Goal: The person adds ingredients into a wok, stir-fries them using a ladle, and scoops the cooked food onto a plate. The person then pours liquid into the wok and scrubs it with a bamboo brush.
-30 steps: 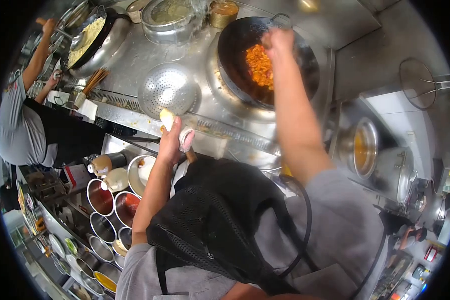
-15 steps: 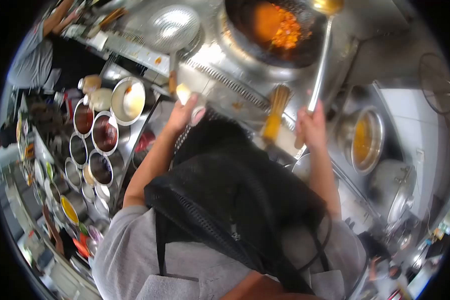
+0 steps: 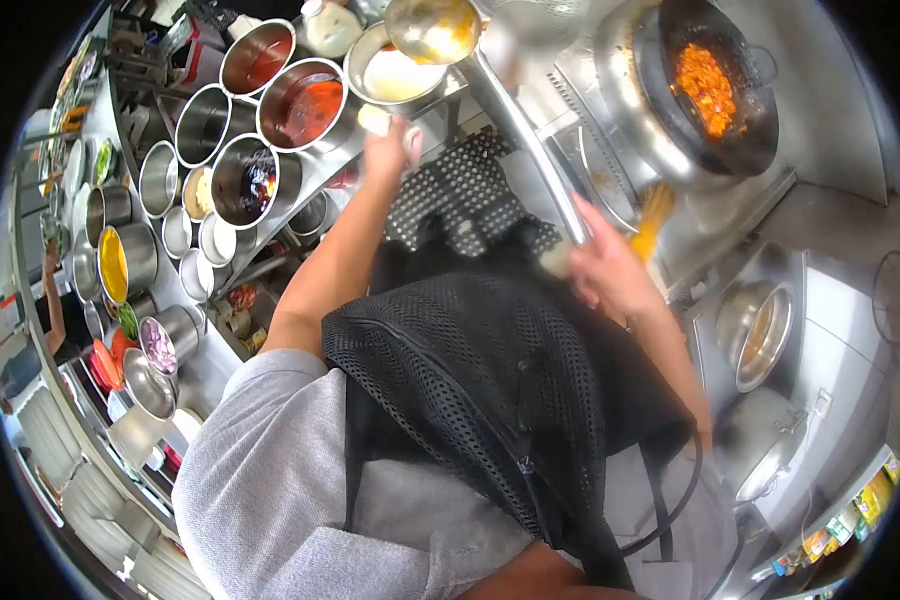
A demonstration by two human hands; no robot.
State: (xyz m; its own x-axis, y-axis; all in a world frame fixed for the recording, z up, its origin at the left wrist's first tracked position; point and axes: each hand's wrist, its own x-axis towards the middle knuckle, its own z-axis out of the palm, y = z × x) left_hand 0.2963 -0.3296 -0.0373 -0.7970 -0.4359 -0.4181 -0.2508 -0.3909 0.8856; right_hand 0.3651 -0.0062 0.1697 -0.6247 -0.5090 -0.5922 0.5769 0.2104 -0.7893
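Fingers wrapped round its long handle, my right hand holds a metal ladle. The ladle's bowl is over the near edge of a steel pot with pale contents. My left hand is closed on a pale cloth, just below that pot. To the left of my left hand stand pots of red sauce and dark sauce. At the upper right, a black wok with orange-red diced food sits on the stove, apart from both hands.
A yellow-handled bamboo brush lies by the stove's edge. Steel bowls with orange liquid stand at the right. More containers, one holding yellow liquid, line the left counter. Part of another person's arm shows at far left.
The view has swung left toward the sauce pots. My right hand, over the wok a second ago, has brought the ladle across to the pots. My left hand still holds the cloth.
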